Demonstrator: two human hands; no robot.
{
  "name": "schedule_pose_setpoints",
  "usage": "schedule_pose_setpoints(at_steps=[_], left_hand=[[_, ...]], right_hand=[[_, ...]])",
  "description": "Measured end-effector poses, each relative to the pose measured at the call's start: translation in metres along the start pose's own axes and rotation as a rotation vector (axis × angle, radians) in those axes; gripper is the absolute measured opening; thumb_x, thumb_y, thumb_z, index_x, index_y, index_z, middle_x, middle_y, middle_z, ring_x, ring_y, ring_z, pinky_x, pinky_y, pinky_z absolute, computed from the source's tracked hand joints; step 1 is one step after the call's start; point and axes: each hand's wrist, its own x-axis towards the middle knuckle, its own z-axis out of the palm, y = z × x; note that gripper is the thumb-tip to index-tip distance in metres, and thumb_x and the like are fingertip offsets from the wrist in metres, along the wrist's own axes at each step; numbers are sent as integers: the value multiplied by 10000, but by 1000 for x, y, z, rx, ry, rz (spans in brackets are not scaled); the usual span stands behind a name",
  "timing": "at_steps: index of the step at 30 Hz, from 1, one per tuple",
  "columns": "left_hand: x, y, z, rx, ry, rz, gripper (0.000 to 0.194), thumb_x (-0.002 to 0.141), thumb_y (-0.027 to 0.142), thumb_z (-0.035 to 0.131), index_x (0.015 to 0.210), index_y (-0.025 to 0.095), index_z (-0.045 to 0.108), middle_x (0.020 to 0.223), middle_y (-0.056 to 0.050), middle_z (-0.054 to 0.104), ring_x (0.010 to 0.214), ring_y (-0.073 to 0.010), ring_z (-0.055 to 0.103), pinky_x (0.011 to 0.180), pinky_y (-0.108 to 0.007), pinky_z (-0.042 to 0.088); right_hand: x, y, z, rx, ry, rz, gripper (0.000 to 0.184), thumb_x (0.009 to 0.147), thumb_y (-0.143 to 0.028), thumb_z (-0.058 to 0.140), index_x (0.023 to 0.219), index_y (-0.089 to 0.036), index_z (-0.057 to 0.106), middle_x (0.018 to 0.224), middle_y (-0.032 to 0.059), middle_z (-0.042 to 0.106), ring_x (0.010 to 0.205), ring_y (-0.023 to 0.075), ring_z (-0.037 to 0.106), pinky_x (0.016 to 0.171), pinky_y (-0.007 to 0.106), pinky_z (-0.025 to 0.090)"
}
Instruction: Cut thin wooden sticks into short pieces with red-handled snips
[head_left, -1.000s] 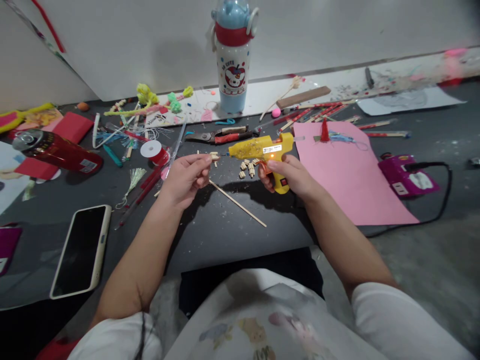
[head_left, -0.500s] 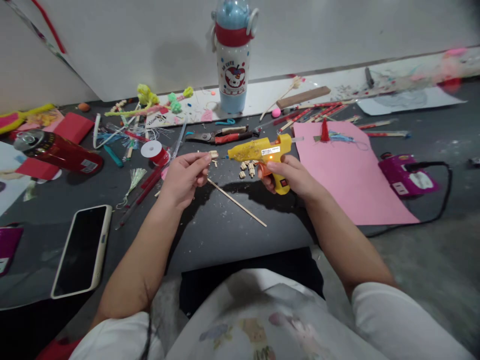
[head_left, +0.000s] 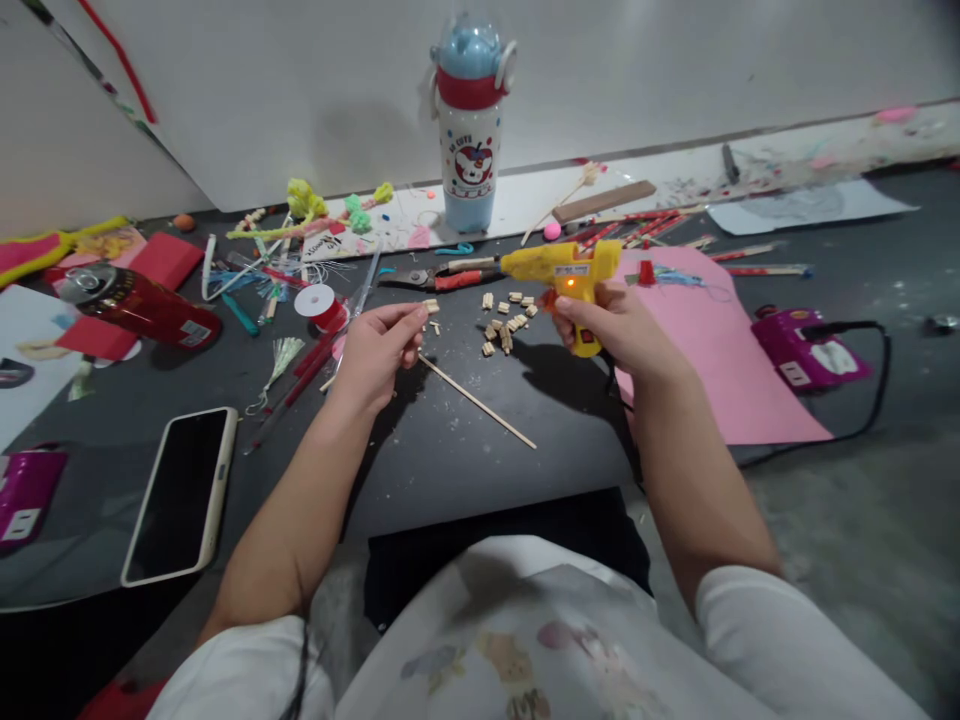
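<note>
Between thumb and fingertips, my left hand [head_left: 381, 350] pinches a small pale wooden piece [head_left: 430, 305], partly hidden by the fingers. My right hand [head_left: 607, 325] is wrapped round a yellow glue gun [head_left: 559, 263] with a lit orange light, its nozzle pointing left. The nozzle is apart from the wooden piece. Several small wooden pieces [head_left: 508, 328] lie scattered on the dark table between the hands. A thin wooden stick [head_left: 480, 402] lies in front of them, its far end near my left hand.
Pliers [head_left: 442, 276] lie behind the hands, and a water bottle [head_left: 470, 140] stands at the wall. To the left are a red can [head_left: 142, 305], a ribbon spool [head_left: 321, 305] and a phone [head_left: 180, 495]. Pink paper [head_left: 720, 350] and a purple box with a black cord [head_left: 806, 348] are on the right.
My right hand has drawn the glue gun away to the right and slightly up from the wooden piece, uncovering more pieces on the table. My left hand keeps its pinch.
</note>
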Motion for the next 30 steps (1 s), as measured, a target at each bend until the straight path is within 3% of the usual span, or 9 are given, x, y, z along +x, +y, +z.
schedule_pose_setpoints(at_steps=[6,11,16,19,22,27,30], left_hand=[[3,-2,-1,-37,11,6,253,617,319,773,779,154,672,516,57,508,373,-13,386,355,-153,256],[7,-2,-3,-41,32,-5,230,625,293,761,772,143,669,523,56,515,365,-5,380,352,-142,258],[12,-2,-7,-58,101,-28,220,650,300,734,780,139,659,523,61,505,355,-1,377,352,-132,270],[14,-2,-9,-63,141,-36,189,677,285,710,790,143,658,520,64,494,355,2,369,356,-129,274],[15,-2,-10,-57,154,-37,152,705,265,684,800,148,665,519,67,490,352,6,361,353,-128,264],[19,-6,-13,-72,157,-9,126,726,252,659,801,151,661,531,66,500,347,0,374,337,-134,240],[22,-7,-15,-84,160,8,108,729,245,656,780,150,649,542,66,511,348,1,381,334,-134,235]], right_hand=[[-14,-6,-33,-804,236,-20,292,719,-432,664,881,-191,639,727,38,597,637,175,502,552,283,337],[-26,10,-42,-1219,113,64,365,712,-449,648,935,-160,648,773,91,653,673,211,549,552,286,301],[-28,-2,-34,-1327,-32,93,404,753,-462,607,1025,-166,648,856,97,690,685,207,579,568,283,318],[-17,-23,-16,-1360,-13,-34,343,818,-414,540,1018,-160,655,901,116,697,723,218,595,590,292,339],[5,-36,18,-1358,-89,-173,257,853,-305,493,961,-163,677,918,121,698,791,227,611,623,301,358],[50,-27,79,-1309,-313,-373,226,829,-216,489,912,-156,692,967,115,696,880,228,620,681,302,381],[69,-18,100,-1300,-362,-383,223,800,-198,512,912,-148,699,952,124,695,868,229,626,684,302,392]])
